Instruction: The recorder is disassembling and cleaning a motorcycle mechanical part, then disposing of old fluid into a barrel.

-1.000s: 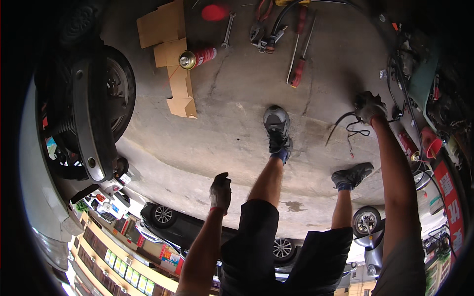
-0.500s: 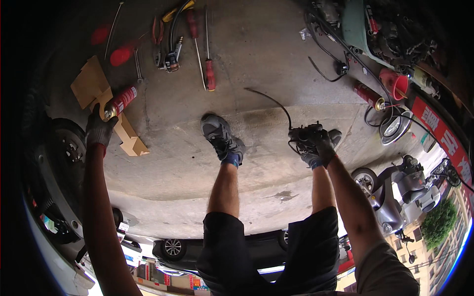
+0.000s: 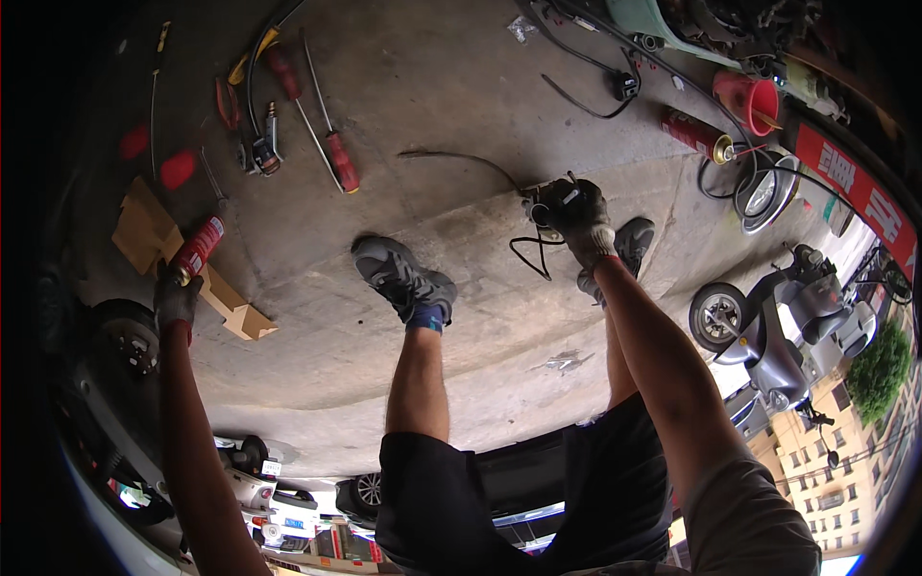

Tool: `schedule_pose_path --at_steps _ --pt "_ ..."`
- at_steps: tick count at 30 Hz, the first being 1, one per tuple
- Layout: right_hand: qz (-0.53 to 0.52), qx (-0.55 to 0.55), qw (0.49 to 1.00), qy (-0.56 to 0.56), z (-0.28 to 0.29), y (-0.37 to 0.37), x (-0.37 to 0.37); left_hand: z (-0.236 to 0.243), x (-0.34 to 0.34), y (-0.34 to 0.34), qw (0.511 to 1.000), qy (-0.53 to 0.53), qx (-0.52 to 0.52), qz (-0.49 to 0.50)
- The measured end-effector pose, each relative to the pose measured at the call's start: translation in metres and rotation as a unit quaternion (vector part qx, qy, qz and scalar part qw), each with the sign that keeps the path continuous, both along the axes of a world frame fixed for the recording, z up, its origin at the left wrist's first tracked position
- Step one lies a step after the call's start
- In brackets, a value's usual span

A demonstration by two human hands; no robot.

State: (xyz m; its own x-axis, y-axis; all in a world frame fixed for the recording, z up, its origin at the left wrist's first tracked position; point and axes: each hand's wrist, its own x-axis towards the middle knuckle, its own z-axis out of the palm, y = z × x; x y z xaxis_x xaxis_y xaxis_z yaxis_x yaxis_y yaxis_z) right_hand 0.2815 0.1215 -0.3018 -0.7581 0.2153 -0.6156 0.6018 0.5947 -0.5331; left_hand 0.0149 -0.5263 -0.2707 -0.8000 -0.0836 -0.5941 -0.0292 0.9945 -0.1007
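Note:
At the left, my gloved left hand is closed around the lower end of a red spray can, whose other end points up and to the right. A folded piece of brown cardboard lies on the floor beside this hand. My gloved right hand grips a small dark metal part that looks like a carburetor, held above the floor by my right shoe. A thin black hose runs from the part to the left, and a looped black cable hangs below it. The glove covers much of the part.
Screwdrivers, pliers and an air gun lie at the far left. At the right are another red can, a red funnel, hoses and a round metal piece. A scooter stands beyond.
My right hand has lifted the carburetor-like part away from my right shoe and turned it, so its cable hangs free. My left hand keeps hold of the spray can. The whole view has shifted.

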Motion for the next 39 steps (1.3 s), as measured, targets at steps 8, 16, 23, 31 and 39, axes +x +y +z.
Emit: schedule_pose_path --at_steps 8,16,23,31,39 --pt "-0.18 -0.051 0.98 -0.067 -0.005 0.015 0.009 -0.018 0.006 0.015 0.996 -0.039 -0.073 -0.029" --pt "-0.121 0.048 0.978 -0.16 -0.017 0.029 0.021 0.004 0.033 0.028 0.998 0.038 -0.031 -0.049" --pt "0.186 -0.056 0.977 0.083 -0.074 0.082 0.073 0.024 0.098 0.091 0.981 0.0 0.177 0.075" --pt "-0.188 -0.262 0.945 0.059 -0.022 0.041 0.065 0.117 0.128 0.235 0.991 -0.035 0.068 0.11" --pt "-0.29 -0.073 0.951 -0.073 0.001 0.07 0.117 0.134 0.154 0.353 0.985 -0.045 0.145 0.08"
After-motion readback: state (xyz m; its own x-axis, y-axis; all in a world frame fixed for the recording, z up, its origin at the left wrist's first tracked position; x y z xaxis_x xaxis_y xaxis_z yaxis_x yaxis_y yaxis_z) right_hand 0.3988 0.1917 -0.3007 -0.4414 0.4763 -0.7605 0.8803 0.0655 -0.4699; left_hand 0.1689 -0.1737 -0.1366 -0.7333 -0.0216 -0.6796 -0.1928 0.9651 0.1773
